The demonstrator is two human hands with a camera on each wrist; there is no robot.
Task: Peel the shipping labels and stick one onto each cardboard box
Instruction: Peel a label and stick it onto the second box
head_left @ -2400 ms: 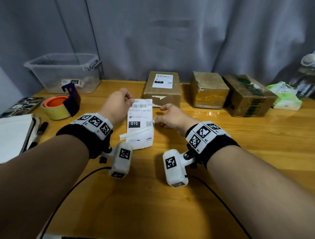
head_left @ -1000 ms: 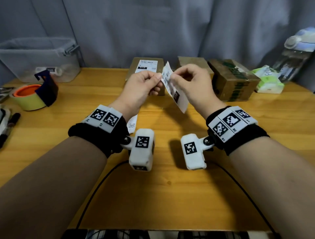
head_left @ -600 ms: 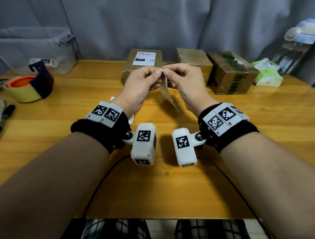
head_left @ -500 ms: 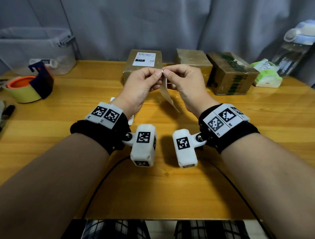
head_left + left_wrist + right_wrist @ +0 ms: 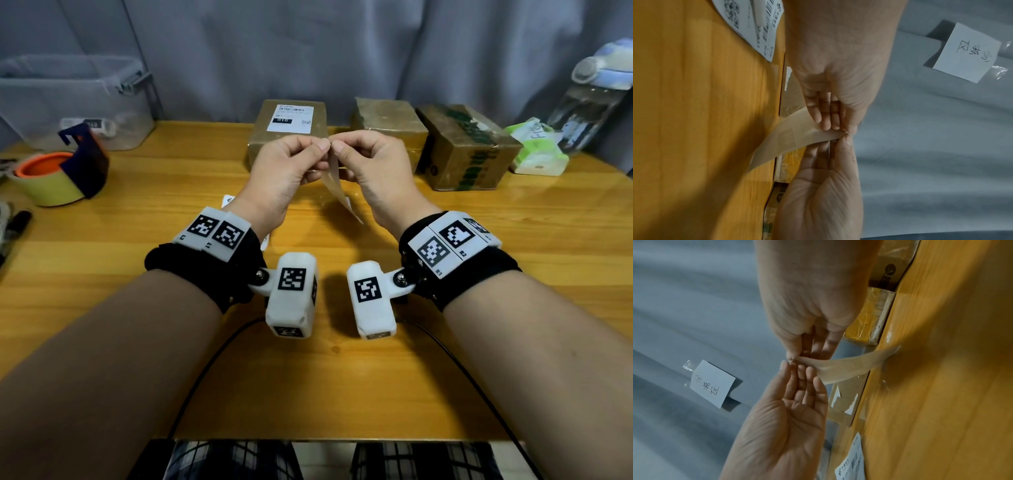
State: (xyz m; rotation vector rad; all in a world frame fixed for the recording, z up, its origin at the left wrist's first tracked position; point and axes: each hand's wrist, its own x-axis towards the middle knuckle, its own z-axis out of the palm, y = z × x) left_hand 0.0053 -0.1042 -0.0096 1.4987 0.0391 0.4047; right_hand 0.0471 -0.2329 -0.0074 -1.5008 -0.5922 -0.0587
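Note:
Three cardboard boxes stand in a row at the back of the table. The left box (image 5: 260, 144) carries a white label (image 5: 289, 118) on top; the middle box (image 5: 390, 120) and the right box (image 5: 469, 147) show bare tops. In front of them my left hand (image 5: 320, 147) and right hand (image 5: 337, 149) pinch the top corner of a shipping label (image 5: 337, 186), fingertips almost touching. It hangs edge-on, its lower end above the table. In the left wrist view its tan back (image 5: 797, 138) shows a faint "010". The right wrist view shows the label (image 5: 849, 366) curving down toward the table.
Another label sheet (image 5: 227, 200) lies on the table under my left wrist. A clear plastic bin (image 5: 78, 99) and a tape roll in a dispenser (image 5: 54, 174) sit at the left. A green tissue pack (image 5: 537, 147) and a water bottle (image 5: 596, 89) stand at the right.
The label was lifted off the table and raised between both hands. It has turned from face-on to edge-on, and the fingertips have closed in on its top corner.

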